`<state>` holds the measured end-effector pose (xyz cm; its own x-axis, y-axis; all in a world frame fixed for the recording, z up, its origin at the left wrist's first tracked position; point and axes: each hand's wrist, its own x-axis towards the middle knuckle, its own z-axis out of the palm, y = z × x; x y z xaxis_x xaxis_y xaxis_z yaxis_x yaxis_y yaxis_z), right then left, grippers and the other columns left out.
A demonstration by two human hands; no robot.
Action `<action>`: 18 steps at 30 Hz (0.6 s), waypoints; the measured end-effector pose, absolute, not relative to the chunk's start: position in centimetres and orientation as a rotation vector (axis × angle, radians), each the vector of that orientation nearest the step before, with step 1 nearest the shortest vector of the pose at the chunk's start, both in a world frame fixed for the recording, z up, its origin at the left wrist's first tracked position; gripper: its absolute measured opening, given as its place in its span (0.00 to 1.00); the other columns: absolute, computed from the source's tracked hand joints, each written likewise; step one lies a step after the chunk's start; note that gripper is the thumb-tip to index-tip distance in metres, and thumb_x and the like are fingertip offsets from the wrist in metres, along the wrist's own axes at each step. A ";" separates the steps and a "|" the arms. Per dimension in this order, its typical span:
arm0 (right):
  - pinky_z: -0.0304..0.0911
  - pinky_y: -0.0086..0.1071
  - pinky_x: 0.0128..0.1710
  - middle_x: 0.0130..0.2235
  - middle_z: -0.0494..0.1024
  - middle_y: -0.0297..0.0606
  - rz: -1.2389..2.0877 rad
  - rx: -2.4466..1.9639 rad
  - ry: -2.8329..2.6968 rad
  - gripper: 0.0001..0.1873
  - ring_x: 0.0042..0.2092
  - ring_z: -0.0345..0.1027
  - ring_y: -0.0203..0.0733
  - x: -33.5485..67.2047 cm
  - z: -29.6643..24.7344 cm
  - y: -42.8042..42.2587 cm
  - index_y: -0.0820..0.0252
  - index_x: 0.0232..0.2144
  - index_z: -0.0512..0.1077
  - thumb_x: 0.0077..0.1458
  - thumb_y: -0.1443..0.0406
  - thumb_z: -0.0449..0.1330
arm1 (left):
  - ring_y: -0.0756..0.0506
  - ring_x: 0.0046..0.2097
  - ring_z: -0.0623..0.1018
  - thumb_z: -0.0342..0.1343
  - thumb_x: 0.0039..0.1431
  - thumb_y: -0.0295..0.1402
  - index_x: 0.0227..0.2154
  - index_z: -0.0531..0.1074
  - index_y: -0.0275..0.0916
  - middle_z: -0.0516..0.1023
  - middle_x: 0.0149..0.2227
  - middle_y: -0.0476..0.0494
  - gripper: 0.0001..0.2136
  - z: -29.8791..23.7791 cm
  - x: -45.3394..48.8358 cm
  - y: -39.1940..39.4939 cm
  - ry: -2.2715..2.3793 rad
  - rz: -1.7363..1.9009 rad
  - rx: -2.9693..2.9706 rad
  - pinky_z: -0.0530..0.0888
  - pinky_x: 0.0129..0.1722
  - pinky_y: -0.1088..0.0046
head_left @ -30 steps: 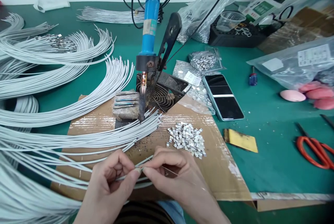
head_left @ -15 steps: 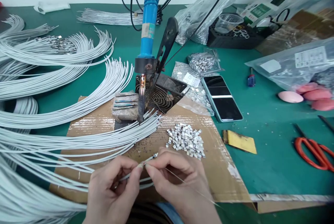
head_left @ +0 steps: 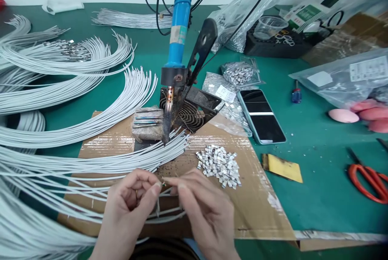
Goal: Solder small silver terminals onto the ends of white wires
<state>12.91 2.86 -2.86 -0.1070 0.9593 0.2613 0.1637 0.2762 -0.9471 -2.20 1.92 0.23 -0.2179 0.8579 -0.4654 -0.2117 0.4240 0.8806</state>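
Between both hands' fingers [head_left: 155, 189], wire tips [head_left: 164, 184]

Looks like an electronics workshop. Can be told by 1 blue-handled soldering iron [head_left: 178, 52] mounted tip-down over cardboard [head_left: 251, 211], bundles of white wires [head_left: 60, 137], a pile of small pale pieces [head_left: 218, 166], bags of small parts [head_left: 239, 71] and 1 screwdriver [head_left: 296, 96] on a green worktop [head_left: 321, 199].

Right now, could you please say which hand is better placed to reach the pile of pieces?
Probably the right hand: the pile lies just beyond it, and its thumb and index finger stand apart. The left hand is farther away, apparently pinching a wire.
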 end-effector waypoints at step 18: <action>0.57 0.32 0.35 0.29 0.63 0.28 0.707 -1.108 -1.519 0.14 0.31 0.56 0.37 11.8 -4.3 3.0 0.55 0.31 0.66 0.64 0.78 0.56 | 0.53 0.24 0.67 0.71 0.48 0.34 0.25 0.80 0.39 0.73 0.21 0.53 0.06 -0.1 -2.5 1.9 1.533 0.961 0.770 0.62 0.24 0.83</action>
